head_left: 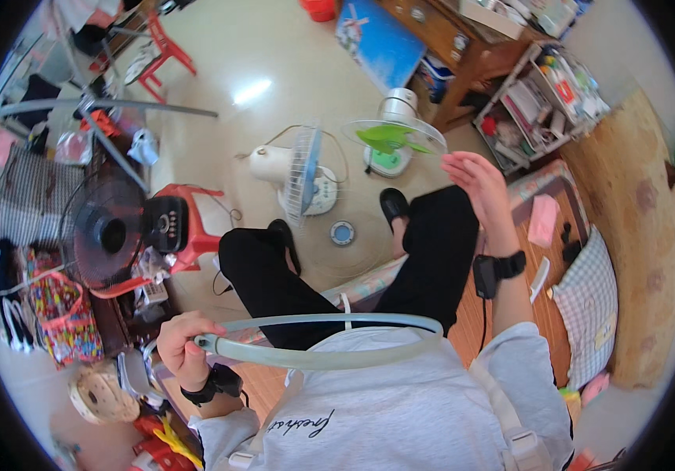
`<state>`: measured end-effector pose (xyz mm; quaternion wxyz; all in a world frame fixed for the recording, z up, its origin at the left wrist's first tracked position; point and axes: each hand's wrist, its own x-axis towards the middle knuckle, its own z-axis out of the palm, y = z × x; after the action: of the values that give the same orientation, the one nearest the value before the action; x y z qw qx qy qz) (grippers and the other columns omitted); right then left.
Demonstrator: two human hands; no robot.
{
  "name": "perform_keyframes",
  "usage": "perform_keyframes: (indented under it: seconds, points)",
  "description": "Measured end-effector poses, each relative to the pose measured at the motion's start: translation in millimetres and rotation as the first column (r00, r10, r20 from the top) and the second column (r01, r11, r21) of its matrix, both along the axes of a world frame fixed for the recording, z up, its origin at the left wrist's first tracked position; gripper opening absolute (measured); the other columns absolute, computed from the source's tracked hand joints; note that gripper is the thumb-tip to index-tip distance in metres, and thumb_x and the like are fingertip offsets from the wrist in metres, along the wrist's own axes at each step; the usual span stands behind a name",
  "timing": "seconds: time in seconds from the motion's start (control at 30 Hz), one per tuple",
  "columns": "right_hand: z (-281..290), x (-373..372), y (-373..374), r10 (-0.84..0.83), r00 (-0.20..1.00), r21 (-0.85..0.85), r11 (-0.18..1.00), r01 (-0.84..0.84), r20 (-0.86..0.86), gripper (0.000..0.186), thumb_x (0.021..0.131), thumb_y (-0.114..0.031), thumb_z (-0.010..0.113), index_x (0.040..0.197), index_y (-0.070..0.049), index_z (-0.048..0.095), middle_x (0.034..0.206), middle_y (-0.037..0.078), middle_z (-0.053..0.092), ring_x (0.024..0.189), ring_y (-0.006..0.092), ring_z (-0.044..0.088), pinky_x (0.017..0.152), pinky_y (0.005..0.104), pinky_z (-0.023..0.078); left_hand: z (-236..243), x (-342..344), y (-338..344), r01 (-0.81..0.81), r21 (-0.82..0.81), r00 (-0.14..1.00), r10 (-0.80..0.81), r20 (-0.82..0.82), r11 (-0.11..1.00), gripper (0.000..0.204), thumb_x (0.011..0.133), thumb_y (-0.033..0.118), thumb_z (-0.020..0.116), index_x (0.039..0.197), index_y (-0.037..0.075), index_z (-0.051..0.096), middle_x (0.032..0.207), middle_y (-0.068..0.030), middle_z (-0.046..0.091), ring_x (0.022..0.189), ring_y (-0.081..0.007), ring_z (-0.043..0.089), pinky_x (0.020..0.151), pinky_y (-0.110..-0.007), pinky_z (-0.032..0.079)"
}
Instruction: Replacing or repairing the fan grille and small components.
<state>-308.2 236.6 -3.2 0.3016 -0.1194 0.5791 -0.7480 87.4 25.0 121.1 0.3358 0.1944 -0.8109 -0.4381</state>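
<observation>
From my end, I have the pale hoop (321,359) in front of the grey shirt (408,385), seen nearly edge-on, with the left hand (184,345) at its left end. Those fingers are clamped on the band beside a small dark fitting (208,341); whether that is a screw or a clip I cannot tell. The right hand (479,184) is raised, fingers extended and nothing visible in them; it appears near the green-bladed fan (388,139), though I cannot judge the gap. To my mind a one-ended hold lets the hoop swing and twist, so I would bring the right hand to the far curve and support both sides, gripping lightly so the band keeps its round shape. I would turn the fitting into clear sight before working it. The round grille (342,233) lies on the floor (227,153) between the black shoes (393,206), so I would keep both feet off it.
</observation>
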Motion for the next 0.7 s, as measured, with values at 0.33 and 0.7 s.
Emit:
perform_keyframes:
  seconds: [0.33, 0.7]
  points:
    - [-218, 10, -163, 0.297, 0.799, 0.232, 0.853, -0.468, 0.523, 0.032, 0.086, -0.022, 0.049, 0.112, -0.003, 0.049, 0.114, 0.014, 0.056, 0.097, 0.0215, 0.058, 0.074, 0.0285, 0.046, 18, 63, 41, -0.385, -0.086, 0.914, 0.392, 0.103, 0.919, 0.045, 0.087, 0.042, 0.048, 0.080, -0.001, 0.061, 0.069, -0.0076, 0.059, 0.057, -0.0159, 0.053, 0.053, -0.026, 0.038]
    - [-571, 27, -62, 0.095, 0.640, 0.440, 0.650, -0.620, 0.762, 0.018, 0.081, -0.023, 0.048, 0.077, -0.006, 0.052, 0.069, 0.010, 0.053, 0.059, 0.0246, 0.052, 0.050, 0.0367, 0.041, 34, 57, 60, -0.486, 0.146, 0.851, 0.428, 0.305, 0.861, 0.044, 0.086, 0.038, 0.052, 0.085, -0.006, 0.060, 0.066, -0.0083, 0.058, 0.055, -0.0125, 0.054, 0.050, -0.022, 0.040]
